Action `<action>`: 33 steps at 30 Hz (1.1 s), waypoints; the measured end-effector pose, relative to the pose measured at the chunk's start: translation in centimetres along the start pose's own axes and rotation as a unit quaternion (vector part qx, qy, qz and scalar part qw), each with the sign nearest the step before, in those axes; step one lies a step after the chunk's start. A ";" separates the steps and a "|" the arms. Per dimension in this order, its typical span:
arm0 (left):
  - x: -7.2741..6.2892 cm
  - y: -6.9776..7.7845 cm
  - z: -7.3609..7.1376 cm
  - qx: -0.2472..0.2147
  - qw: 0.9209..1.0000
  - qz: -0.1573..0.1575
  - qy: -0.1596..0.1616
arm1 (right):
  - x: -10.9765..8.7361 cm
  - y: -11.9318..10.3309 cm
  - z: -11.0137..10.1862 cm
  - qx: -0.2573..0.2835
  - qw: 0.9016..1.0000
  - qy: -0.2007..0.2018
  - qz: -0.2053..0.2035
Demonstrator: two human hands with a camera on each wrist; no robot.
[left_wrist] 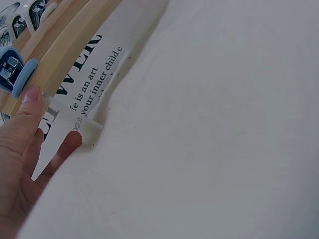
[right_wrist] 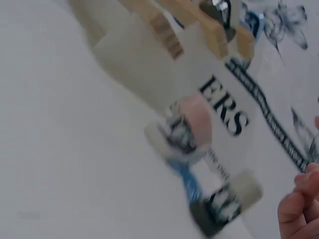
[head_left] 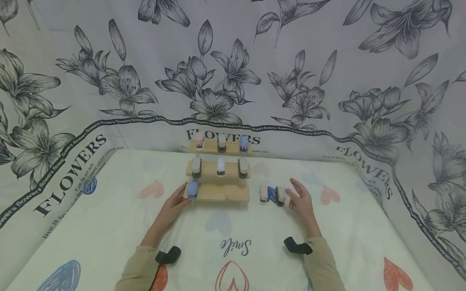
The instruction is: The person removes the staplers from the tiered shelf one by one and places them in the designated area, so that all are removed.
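Observation:
A three-tier wooden rack (head_left: 218,198) bears several small staplers. At the left of its lowest tier sits a blue stapler (head_left: 192,189). Beside it, my left hand (head_left: 175,205) holds the rack's left end; in the left wrist view the thumb (left_wrist: 27,112) lies on the board's edge and other fingers hang apart below. My right hand (head_left: 300,203) is right of the rack, fingers apart and holding nothing. Nearest to it on the table stand a grey-and-black stapler (head_left: 280,196) and a pink stapler (head_left: 263,194). The right wrist view is blurred.
The middle tier carries a white stapler (head_left: 221,166) between two grey ones; the top tier carries a pink one (head_left: 200,140), a pale one and a blue one (head_left: 244,143). A printed cloth (head_left: 225,226) covers the table. Flower-patterned fabric (head_left: 218,60) hangs close behind the rack.

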State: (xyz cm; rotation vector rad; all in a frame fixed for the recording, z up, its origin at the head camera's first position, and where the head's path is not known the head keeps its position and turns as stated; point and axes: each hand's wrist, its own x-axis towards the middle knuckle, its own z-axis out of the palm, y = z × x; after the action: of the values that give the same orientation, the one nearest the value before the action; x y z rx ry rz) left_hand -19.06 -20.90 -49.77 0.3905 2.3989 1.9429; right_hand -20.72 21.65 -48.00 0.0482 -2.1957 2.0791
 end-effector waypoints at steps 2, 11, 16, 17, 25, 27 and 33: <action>0.1 0.0 0.1 -0.007 1.000 0.004 -0.002 | -0.5 -1.5 1.0 0.019 0.996 0.008 -0.082; 0.7 -0.6 0.1 0.008 1.000 0.023 -0.003 | -3.7 -6.7 9.8 -0.051 0.961 -0.259 -0.087; 0.5 -1.0 -0.1 0.012 1.000 0.020 -0.003 | -3.6 -5.7 14.3 -0.063 0.954 -0.294 -0.017; 0.5 -1.0 -0.1 0.014 1.000 0.019 -0.003 | -3.4 -5.3 15.1 -0.056 0.955 -0.291 -0.008; 0.3 -1.2 -0.1 -0.006 1.000 0.022 -0.007 | -1.5 -3.9 20.6 -0.070 0.967 -0.240 0.041; 0.3 -1.1 -0.1 -0.005 1.000 0.026 -0.008 | -1.1 -4.2 21.7 -0.071 0.968 -0.234 0.060; 0.2 -0.9 -0.2 -0.010 0.999 0.039 -0.012 | -0.3 -5.1 24.0 -0.046 0.968 -0.232 0.082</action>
State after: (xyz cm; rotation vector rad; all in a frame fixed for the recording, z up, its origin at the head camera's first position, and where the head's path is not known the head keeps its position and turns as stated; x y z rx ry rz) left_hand -19.41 -21.22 -50.54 0.5100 2.3828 1.9799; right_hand -21.46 -2.58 -44.20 0.3950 -2.6374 2.2307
